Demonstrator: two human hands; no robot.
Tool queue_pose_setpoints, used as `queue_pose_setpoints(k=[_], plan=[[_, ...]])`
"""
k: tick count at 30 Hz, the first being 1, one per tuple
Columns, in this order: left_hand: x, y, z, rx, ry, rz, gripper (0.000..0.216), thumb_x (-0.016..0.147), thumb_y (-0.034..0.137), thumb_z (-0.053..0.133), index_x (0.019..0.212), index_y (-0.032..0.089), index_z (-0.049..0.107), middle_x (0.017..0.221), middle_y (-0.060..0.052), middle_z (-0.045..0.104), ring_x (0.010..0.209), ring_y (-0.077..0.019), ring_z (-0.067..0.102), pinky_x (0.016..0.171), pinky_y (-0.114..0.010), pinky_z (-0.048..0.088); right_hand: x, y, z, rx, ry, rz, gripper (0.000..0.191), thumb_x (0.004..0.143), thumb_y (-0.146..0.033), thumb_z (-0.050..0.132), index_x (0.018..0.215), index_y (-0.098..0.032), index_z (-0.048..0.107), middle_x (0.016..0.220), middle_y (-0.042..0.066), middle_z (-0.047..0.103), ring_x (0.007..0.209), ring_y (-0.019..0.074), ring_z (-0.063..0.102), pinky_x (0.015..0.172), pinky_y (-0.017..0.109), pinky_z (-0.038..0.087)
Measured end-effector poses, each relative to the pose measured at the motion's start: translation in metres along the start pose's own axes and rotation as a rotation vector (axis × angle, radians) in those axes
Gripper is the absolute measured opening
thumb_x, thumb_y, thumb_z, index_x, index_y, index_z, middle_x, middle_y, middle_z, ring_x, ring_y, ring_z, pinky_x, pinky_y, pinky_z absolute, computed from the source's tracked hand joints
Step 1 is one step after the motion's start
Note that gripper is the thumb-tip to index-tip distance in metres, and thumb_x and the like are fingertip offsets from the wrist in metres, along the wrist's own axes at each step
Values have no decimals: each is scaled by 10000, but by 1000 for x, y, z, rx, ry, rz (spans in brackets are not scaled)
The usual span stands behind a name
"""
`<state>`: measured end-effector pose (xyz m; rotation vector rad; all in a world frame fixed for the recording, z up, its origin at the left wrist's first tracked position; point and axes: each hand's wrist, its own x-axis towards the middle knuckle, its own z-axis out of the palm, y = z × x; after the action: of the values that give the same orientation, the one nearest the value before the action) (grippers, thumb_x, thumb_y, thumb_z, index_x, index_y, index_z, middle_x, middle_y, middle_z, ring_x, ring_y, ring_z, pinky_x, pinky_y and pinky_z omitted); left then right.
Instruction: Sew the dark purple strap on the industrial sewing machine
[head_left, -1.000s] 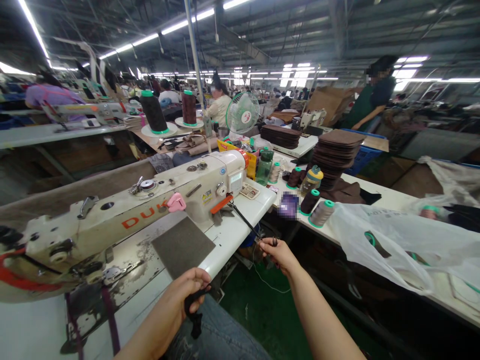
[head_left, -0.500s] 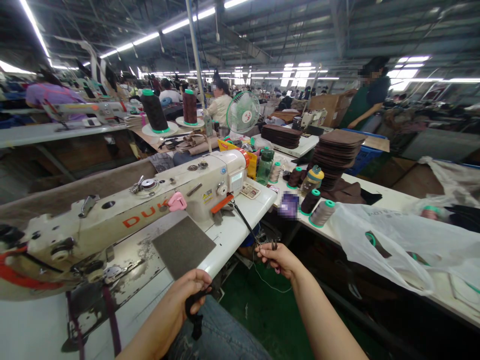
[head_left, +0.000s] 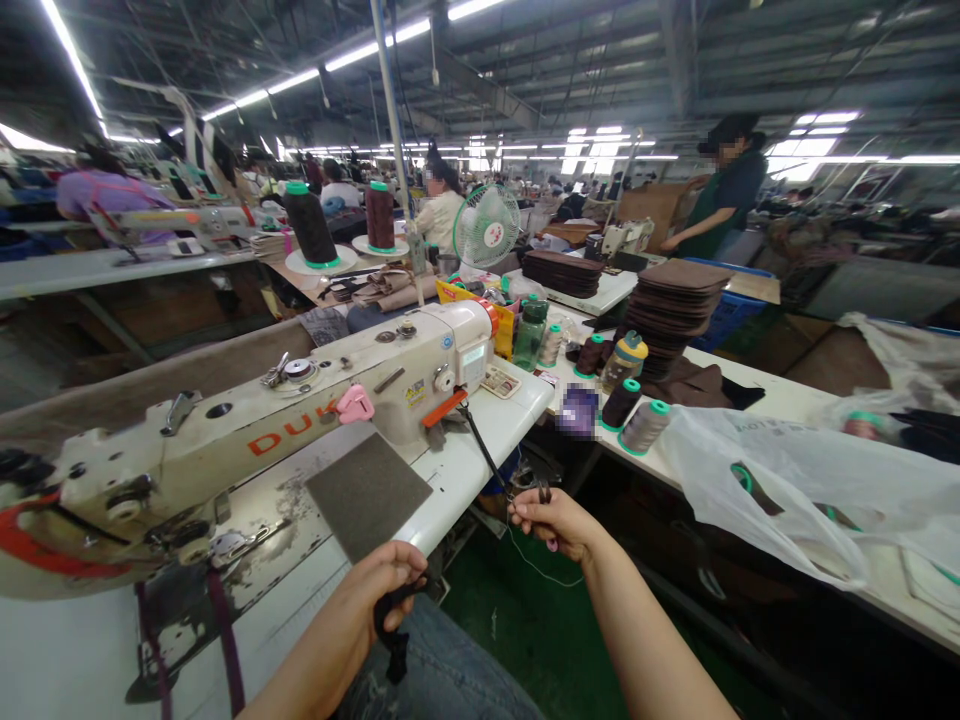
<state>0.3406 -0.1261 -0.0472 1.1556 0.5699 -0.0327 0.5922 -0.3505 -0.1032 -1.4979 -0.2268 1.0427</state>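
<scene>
My left hand (head_left: 379,585) is closed around a crumpled black fabric strip (head_left: 396,655), whose end hangs down over my jeans. My right hand (head_left: 559,522) pinches the lower end of a thin dark strap (head_left: 481,440) that slants down from the sewing machine's right end. A small dark tool (head_left: 544,492) shows between the fingers of this hand; its kind is unclear. A pale thread (head_left: 532,572) dangles in a loop below. The white sewing machine (head_left: 300,390) stands to the left, with a grey-brown square sheet (head_left: 367,492) lying flat on its bed.
Thread cones (head_left: 646,428) and bottles (head_left: 624,362) stand on the side table at right, near a tall stack of brown pieces (head_left: 673,310) and a white plastic bag (head_left: 780,490). A green fan (head_left: 487,225) is behind the machine. A co-worker (head_left: 724,200) stands at far right.
My right hand has shifted slightly left, still pinching the strap end. The left hand has barely moved. The standing co-worker has moved a little to the left, arm now reaching lower left.
</scene>
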Motion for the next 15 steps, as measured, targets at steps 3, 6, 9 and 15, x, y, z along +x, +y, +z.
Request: queue_pose_setpoints(k=[3, 6, 9, 15], plan=[[-1, 1, 2, 8, -7, 4, 265, 817, 341, 625, 971, 136, 693, 876, -62, 654, 684, -134, 485, 598, -253, 297, -1, -2, 3, 8, -5, -6, 455, 640, -448, 925, 903, -125, 742, 732, 29, 727, 415, 15, 383, 357, 161, 149], [0, 0, 6, 17, -1, -3, 272, 807, 345, 631, 969, 137, 699, 871, -63, 665, 656, -123, 485, 596, -249, 294, -2, -3, 8, 13, -12, -4, 412, 643, -426, 916, 865, -135, 725, 692, 7, 698, 418, 18, 388, 363, 156, 143], [4, -4, 10, 101, 16, 11, 292, 829, 384, 645, 970, 139, 719, 847, -52, 664, 600, -101, 465, 583, -246, 266, -5, 0, 17, 29, -20, 10, 369, 644, -400, 891, 842, -147, 710, 683, -6, 677, 441, 26, 409, 365, 152, 157], [20, -16, 31, 260, -17, 22, 433, 815, 530, 704, 994, 139, 756, 829, -54, 666, 589, -119, 491, 543, -256, 242, -18, 12, 45, 76, -45, 65, 294, 641, -367, 819, 786, -158, 672, 675, -12, 641, 468, 29, 402, 385, 157, 157]])
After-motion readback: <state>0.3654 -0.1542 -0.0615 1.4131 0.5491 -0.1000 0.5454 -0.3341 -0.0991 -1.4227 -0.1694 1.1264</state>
